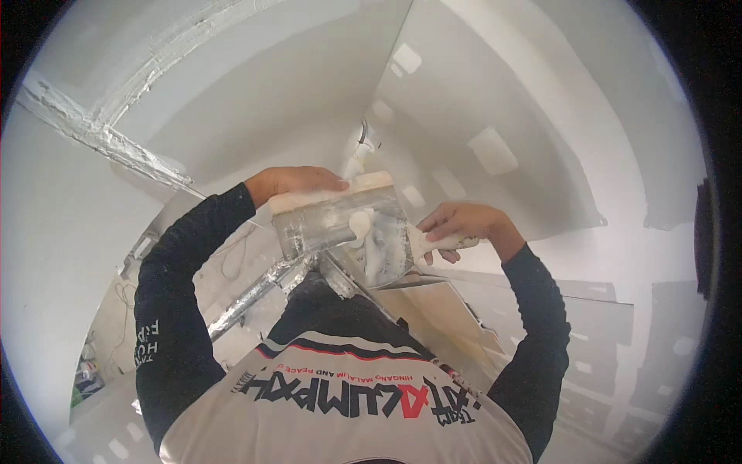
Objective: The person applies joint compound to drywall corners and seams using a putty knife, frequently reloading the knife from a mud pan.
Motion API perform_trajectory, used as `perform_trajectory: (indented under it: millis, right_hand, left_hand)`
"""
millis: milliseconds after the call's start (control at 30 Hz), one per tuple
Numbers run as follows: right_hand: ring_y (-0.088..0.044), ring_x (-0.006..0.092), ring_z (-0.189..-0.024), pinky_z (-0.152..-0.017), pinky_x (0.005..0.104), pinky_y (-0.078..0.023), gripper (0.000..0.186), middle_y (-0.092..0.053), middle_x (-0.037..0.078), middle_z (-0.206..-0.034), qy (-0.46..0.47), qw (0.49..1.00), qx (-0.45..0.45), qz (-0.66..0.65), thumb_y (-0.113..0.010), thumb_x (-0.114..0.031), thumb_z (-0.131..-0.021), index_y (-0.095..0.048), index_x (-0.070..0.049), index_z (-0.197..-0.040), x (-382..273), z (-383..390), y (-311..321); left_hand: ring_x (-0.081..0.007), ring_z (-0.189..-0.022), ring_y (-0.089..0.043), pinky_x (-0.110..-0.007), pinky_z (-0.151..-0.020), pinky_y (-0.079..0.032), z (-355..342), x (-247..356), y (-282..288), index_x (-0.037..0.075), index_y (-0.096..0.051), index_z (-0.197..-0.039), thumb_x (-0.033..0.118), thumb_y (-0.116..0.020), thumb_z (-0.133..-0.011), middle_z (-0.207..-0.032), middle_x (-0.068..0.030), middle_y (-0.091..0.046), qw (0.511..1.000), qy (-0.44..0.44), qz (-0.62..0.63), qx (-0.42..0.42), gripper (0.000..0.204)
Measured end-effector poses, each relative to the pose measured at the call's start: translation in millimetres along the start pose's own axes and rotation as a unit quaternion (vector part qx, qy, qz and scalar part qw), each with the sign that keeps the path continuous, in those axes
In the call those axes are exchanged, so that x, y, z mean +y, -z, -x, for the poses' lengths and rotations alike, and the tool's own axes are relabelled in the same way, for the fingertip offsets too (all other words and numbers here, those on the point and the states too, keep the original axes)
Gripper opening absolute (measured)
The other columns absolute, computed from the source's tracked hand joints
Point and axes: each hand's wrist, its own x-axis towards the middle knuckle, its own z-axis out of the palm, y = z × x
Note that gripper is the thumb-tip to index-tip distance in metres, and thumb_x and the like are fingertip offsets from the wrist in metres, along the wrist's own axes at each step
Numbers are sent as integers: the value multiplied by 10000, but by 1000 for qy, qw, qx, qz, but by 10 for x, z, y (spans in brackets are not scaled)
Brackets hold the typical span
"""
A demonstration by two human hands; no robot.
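My left hand [297, 180] is closed on the pale back edge of a wide metal plastering blade [313, 224], held flat in front of my chest. My right hand [464, 222] grips the handle of a putty knife [395, 251], its broad blade smeared with white compound. The putty knife's blade overlaps the right part of the wide blade; whether they touch I cannot tell. A rounded lump of white joint compound [360, 224] sits near the middle, between the two tools. The fingers under the wide blade are hidden.
Grey wallboards with white filled patches [493, 151] meet in a corner ahead. Cables [361, 139] stick out low in that corner. Silvery metal framing [251, 298] lies below to the left of my legs. Boards [448, 317] show below right, and a coated seam [104, 131] runs upper left.
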Motion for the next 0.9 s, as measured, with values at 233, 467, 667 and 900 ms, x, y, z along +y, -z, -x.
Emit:
perform_trajectory:
  millis: [233, 467, 667, 900]
  right_hand:
    - [-623, 132, -596, -510, 283, -514, 443, -717, 132, -953, 189, 967, 72, -156, -643, -177, -948, -600, 94, -1297, 686, -96, -220]
    - [-576, 159, -485, -428, 258, -455, 508, -673, 166, -901, 397, 845, 167, -318, -638, -250, -962, -521, 103, -1309, 980, -289, -1019]
    - [-541, 148, -494, -429, 252, -437, 462, -660, 173, -943, 440, 800, 159, -375, -566, -178, -999, -475, 98, -1359, 960, -266, -806]
    - [-557, 157, -589, -494, 265, -448, 431, -653, 150, -963, 471, 809, 249, -249, -547, -135, -980, -496, 64, -1358, 585, 236, -200]
  left_hand:
    - [-179, -1070, -636, -323, -929, -528, 278, 87, -315, -64, -509, -1407, 457, -529, -1042, -1269, -155, -636, 983, -112, 135, 59, 637]
    - [-140, -1123, -591, -299, -968, -493, 306, 284, -1020, -32, -480, -1432, 410, -491, -1073, -1289, -98, -615, 895, -251, 291, 227, 569]
    - [-127, -1158, -565, -293, -1021, -440, 284, 418, -769, -27, -492, -1428, 410, -481, -1077, -1311, -88, -612, 907, -327, 116, 240, 560]
    - [-168, -1187, -580, -311, -1032, -453, 494, 169, -344, -33, -464, -1445, 428, -488, -1065, -1319, -103, -605, 855, -345, 261, 285, 598]
